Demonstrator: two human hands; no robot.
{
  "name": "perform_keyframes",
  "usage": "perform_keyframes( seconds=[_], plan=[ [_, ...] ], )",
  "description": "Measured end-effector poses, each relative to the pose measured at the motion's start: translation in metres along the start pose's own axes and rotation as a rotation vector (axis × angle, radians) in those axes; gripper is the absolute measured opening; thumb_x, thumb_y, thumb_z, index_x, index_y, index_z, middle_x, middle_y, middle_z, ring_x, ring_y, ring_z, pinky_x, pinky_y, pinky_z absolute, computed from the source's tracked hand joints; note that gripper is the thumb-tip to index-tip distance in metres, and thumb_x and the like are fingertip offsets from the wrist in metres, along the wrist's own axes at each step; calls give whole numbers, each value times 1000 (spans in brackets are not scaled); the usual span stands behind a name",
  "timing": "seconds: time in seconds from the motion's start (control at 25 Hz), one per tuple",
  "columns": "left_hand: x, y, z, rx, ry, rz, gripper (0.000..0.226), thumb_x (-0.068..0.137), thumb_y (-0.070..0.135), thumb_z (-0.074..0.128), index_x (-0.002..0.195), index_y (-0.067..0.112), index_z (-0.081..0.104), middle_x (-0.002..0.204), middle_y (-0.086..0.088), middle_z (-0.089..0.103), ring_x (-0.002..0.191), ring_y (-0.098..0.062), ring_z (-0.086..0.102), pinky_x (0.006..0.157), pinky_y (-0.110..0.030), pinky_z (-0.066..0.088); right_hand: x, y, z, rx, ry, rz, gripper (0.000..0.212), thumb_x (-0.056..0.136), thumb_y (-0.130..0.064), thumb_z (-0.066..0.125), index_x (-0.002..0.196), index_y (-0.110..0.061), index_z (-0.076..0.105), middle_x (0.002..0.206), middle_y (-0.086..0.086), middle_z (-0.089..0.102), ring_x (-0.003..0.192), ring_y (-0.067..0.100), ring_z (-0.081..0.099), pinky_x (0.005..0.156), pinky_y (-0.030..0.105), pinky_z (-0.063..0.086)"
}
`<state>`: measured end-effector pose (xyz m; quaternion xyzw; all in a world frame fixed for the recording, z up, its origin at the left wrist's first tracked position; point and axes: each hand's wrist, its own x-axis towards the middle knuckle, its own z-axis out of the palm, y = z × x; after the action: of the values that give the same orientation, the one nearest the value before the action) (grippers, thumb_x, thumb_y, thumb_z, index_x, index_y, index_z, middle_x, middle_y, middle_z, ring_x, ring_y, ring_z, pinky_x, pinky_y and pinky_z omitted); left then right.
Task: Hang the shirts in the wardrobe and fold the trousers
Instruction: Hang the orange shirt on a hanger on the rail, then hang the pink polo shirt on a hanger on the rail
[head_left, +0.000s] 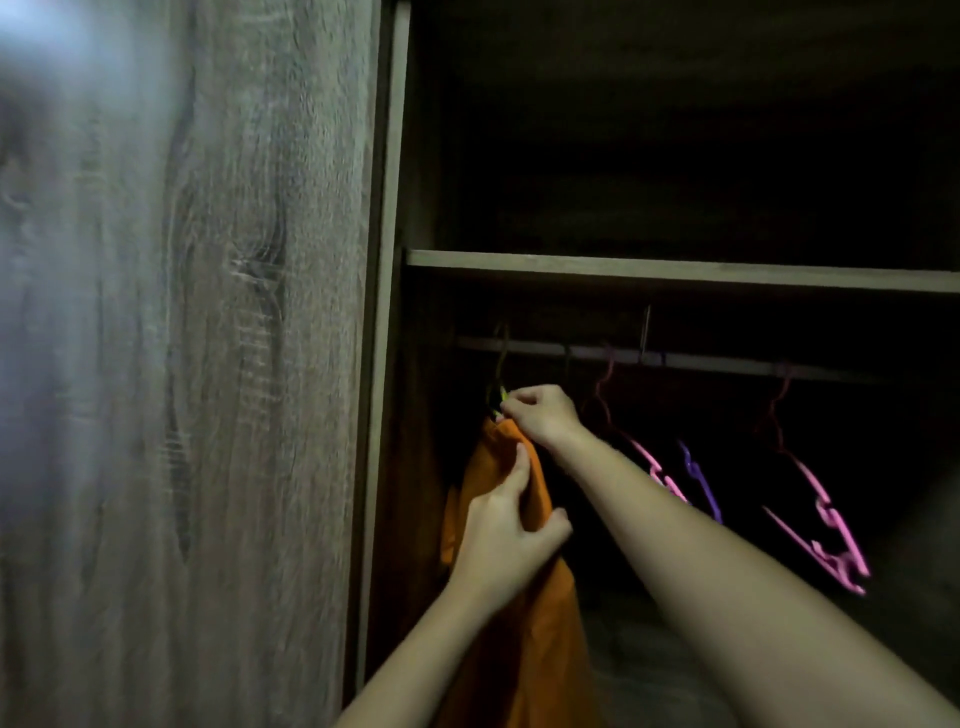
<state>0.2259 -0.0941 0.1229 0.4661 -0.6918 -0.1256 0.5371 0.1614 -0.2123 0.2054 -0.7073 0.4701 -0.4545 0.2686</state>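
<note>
An orange shirt (524, 597) hangs at the left end of the wardrobe's rail (727, 361), close to the wardrobe's left side panel (382, 364). It hangs from a yellow-green hanger (501, 397) whose thin hook rises toward the rail; in the dim light it is hard to tell whether the hook sits fully over the rail. The cloth falls straight down and runs out of the bottom of the view.

The left hand (506, 540) has its grip closed on the shirt a little below the collar, with the thumb on the right side of the fabric and a finger stretched up along the near fold. The right hand (540, 415) is higher, at the neck of the hanger, its grip narrow and pinched on the top of the shirt and the hanger where they meet. Both bare forearms reach in from the lower right and lower middle.

To the right along the rail hang bare hangers: a pink hanger (660, 475) just beside the right wrist, a purple hanger (701, 480) next to it, and farther right another pink hanger (826, 525), tilted. A shelf (675, 270) runs across above the rail; the space over it is dark. A wood-grain wardrobe door (208, 364) fills the left of the view, its far-left edge blurred.
</note>
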Motion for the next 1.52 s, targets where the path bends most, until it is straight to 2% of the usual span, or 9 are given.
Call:
perform_keyframes(
  seconds=[0.2,0.36,0.56,0.68,0.8,0.96,1.16,1.32,1.52],
  plan=[
    [48,-18,8,-38,34,-7,76,88,35,59,148,27,15,68,13,48,66,1,53,72,-15,50,54,-1,-7,-150,-90,79,38,91,-30,55,117,-3,60,116,14,64,110,27,60,87,30,47],
    [60,-37,27,-9,-1,-92,77,88,32,60,149,25,12,68,9,52,64,0,55,72,-15,46,70,22,0,-301,-189,89,41,96,-31,46,123,-2,57,129,18,56,121,29,52,97,32,41],
    [57,-55,41,66,-4,-124,79,91,37,56,151,19,7,99,3,61,92,-6,60,87,-18,47,70,34,4,-467,-237,54,42,98,-31,43,125,-3,56,131,18,55,121,31,52,96,32,42],
    [43,-54,32,141,-33,-108,78,93,40,51,151,15,6,123,-9,58,114,-17,56,98,-21,42,52,25,0,-497,-8,-80,37,96,-27,44,118,0,59,123,22,60,114,34,56,89,33,45],
    [8,-45,7,228,40,14,65,94,29,53,148,11,21,126,-11,59,113,-13,57,97,-16,39,11,14,7,-253,291,-377,24,91,-24,52,101,-8,68,103,14,69,92,27,65,79,28,46],
    [-66,-63,-60,376,368,133,37,87,13,56,122,1,60,102,-18,71,98,-15,56,81,-15,43,-68,1,54,-57,257,-533,18,90,-21,53,89,-13,68,83,-2,64,70,10,57,64,17,35],
    [-191,-112,-167,584,487,-219,41,85,25,45,113,5,66,111,-10,70,102,-20,65,89,-19,41,-162,0,165,54,0,-609,13,85,-17,58,78,-11,68,72,0,61,61,11,53,59,6,34],
    [-290,-145,-250,756,459,-589,42,85,22,48,121,4,60,118,-16,66,108,-30,62,91,-31,42,-217,0,272,14,-262,-575,11,83,-14,61,78,-8,69,74,14,65,66,25,61,67,27,44],
    [-379,-190,-315,834,430,-959,38,92,31,46,122,9,51,127,-16,56,116,-36,53,92,-41,44,-255,7,379,-121,-549,-460,20,88,-14,55,96,0,67,97,22,67,93,34,62,83,33,43]
  ],
)
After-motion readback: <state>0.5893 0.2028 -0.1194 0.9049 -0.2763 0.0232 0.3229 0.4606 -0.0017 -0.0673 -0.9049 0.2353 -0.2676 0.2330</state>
